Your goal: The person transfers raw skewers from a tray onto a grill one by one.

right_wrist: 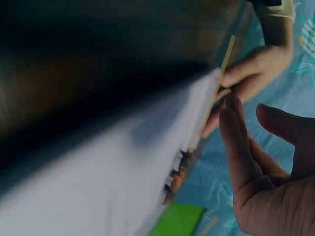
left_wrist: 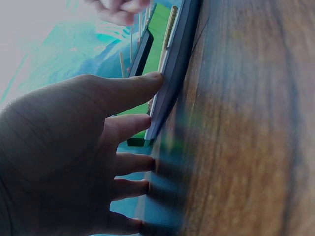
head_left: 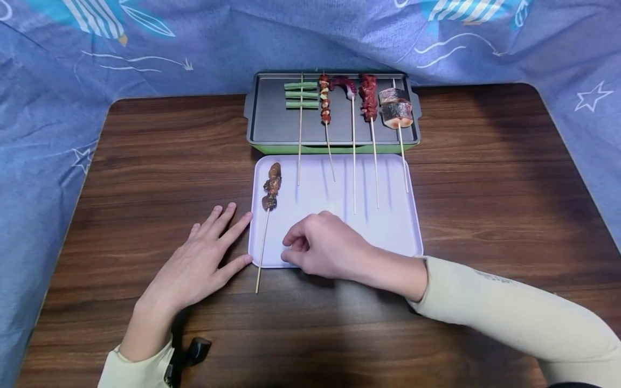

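On the left part of a pale lilac tray [head_left: 310, 215] lies a skewer of browned meat chunks [head_left: 273, 186], its bare stick reaching past the tray's near edge. My left hand [head_left: 194, 264] is spread on the table beside the tray, thumb and index fingertips at its left rim; the left wrist view has the thumb [left_wrist: 133, 91] against that rim. Over the tray's near part, right of the meat skewer's stick, hovers my right hand [head_left: 325, 245], fingers bent and nothing held. The right wrist view shows a gap between its thumb [right_wrist: 283, 123] and fingers.
Behind the tray stands a grey grill plate [head_left: 271, 121] on a green base. Across it lie skewers of green stalks [head_left: 302, 95], small red and pale pieces [head_left: 324, 99], a purple tentacle [head_left: 346, 84], red meat [head_left: 368, 97] and fish chunks [head_left: 397, 110]. Their sticks overhang the tray.
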`<state>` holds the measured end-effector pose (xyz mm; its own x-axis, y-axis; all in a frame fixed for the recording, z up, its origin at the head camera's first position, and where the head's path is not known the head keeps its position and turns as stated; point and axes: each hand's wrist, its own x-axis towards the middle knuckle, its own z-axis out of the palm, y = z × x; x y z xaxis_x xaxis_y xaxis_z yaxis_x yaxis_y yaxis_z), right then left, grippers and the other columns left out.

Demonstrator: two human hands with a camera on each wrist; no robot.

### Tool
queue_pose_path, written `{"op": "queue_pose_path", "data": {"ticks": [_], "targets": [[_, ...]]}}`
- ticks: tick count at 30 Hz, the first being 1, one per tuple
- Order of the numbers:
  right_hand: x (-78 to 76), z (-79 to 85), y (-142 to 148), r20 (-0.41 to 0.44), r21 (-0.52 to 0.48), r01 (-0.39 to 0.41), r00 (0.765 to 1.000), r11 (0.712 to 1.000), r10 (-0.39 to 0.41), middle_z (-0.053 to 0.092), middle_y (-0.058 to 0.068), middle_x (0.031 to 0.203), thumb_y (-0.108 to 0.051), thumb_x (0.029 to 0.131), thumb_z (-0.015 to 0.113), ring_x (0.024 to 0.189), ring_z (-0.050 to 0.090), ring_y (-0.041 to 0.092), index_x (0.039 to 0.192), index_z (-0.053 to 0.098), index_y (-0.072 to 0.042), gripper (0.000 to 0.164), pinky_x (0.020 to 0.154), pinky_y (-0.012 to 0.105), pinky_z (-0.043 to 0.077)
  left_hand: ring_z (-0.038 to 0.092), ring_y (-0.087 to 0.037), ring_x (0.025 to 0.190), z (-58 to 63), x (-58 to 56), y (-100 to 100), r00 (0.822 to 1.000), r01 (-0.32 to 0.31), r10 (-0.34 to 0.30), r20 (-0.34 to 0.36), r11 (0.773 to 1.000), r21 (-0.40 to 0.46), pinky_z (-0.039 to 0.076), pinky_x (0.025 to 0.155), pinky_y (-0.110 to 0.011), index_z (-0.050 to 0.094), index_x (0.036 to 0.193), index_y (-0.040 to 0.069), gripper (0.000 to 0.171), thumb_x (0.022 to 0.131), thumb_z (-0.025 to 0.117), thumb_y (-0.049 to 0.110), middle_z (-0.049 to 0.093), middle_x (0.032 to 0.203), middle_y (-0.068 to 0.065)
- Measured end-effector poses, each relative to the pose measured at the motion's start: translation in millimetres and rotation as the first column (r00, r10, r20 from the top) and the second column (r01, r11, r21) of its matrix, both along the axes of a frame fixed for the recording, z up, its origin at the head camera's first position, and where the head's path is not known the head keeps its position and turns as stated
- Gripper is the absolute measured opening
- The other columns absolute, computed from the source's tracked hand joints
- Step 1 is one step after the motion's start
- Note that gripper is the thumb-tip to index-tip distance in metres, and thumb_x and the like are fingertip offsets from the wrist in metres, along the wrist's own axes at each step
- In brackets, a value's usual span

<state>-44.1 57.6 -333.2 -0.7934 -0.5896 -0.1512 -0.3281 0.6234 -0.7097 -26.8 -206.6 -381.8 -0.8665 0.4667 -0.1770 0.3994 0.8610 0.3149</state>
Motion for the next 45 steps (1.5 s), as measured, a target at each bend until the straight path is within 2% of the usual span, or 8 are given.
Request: {"op": "queue_pose_path", "data": {"ticks": [5,9,11,16,20,29,39,45], "targets": [[-1.5,-18.1,-4,0.053,-0.027,0.052,0.997,0.998,-0.05,0.064,-0.016,0.064,-0.019,0.086,0.074,0.064,0.059,0.0,0.087,0.078,-0.013,0.008,0.068,0.022,0.05,0.008,-0.031,0.149,-0.1,-0.2,0,1.0,0.0,0.0,0.002,1.0,-0.001,0.023,0.108,-0.067,0.018,0.157,0.033,0.072,0.097,0.046,0.06,0.013,0.163,-0.01],[-7.4,-30.7,-7,0.192,-0.088,0.132,0.975,0.987,-0.113,0.067,-0.012,0.064,-0.018,0.086,0.074,0.062,0.062,0.003,0.087,0.078,-0.011,0.009,0.066,0.023,0.05,0.009,-0.031,0.149,0.0,-0.2,1,1.0,0.0,0.0,0.0,1.0,-0.004,0.023,0.108,-0.067,0.019,0.158,0.032,0.072,0.097,0.046,0.06,0.013,0.163,-0.01],[-10.3,-36.0,-9,0.294,-0.117,0.189,0.944,0.975,-0.147,0.069,-0.007,0.063,-0.017,0.087,0.073,0.061,0.065,0.007,0.087,0.078,-0.009,0.009,0.063,0.023,0.052,0.008,-0.032,0.149,0.1,0.1,0,1.0,0.001,-0.001,0.001,1.0,-0.006,0.023,0.108,-0.067,0.019,0.158,0.032,0.072,0.097,0.046,0.06,0.013,0.163,-0.01],[-14.8,-46.5,-16,0.535,-0.196,0.352,0.82,0.915,-0.201,0.071,0.008,0.065,-0.01,0.088,0.071,0.062,0.071,0.017,0.087,0.076,-0.001,0.01,0.059,0.028,0.057,0.008,-0.032,0.149,0.5,0.3,0,1.0,0.003,-0.003,-0.001,1.0,-0.005,0.023,0.107,-0.068,0.019,0.158,0.032,0.072,0.097,0.046,0.059,0.013,0.163,-0.01],[-16.5,-51.4,-24,0.618,-0.215,0.424,0.757,0.88,-0.213,0.071,0.011,0.067,-0.008,0.088,0.071,0.062,0.071,0.018,0.086,0.076,0.001,0.01,0.059,0.03,0.058,0.009,-0.032,0.149,0.8,0.1,0,1.0,0.003,-0.003,-0.006,1.0,0.0,0.023,0.107,-0.068,0.019,0.157,0.032,0.072,0.097,0.047,0.059,0.013,0.163,-0.01],[-19.7,-53.4,-37,0.637,-0.204,0.447,0.736,0.871,-0.229,0.07,0.012,0.065,-0.013,0.087,0.074,0.059,0.07,0.019,0.081,0.076,-0.002,0.013,0.057,0.03,0.058,0.01,-0.032,0.149,0.7,0.8,0,1.0,0.008,-0.008,-0.013,1.0,0.007,0.024,0.107,-0.068,0.021,0.157,0.032,0.071,0.097,0.047,0.058,0.013,0.163,-0.011],[-23.5,-54.3,-45,0.622,-0.193,0.443,0.745,0.875,-0.24,0.07,0.01,0.065,-0.009,0.087,0.069,0.061,0.071,0.019,0.08,0.075,-0.004,0.011,0.057,0.028,0.057,0.01,-0.033,0.149,0.4,1.0,0,1.0,0.005,-0.005,-0.021,1.0,0.013,0.024,0.106,-0.069,0.022,0.157,0.031,0.071,0.097,0.048,0.057,0.014,0.163,-0.011],[-22.5,-54.9,-44,0.645,-0.19,0.471,0.721,0.862,-0.252,0.071,0.01,0.066,-0.006,0.086,0.069,0.061,0.071,0.019,0.081,0.073,-0.002,0.007,0.057,0.028,0.058,0.01,-0.032,0.149,-0.4,0.7,0,1.0,0.004,-0.004,-0.01,1.0,0.009,0.023,0.107,-0.068,0.02,0.157,0.032,0.071,0.097,0.048,0.059,0.013,0.163,-0.01]]}}
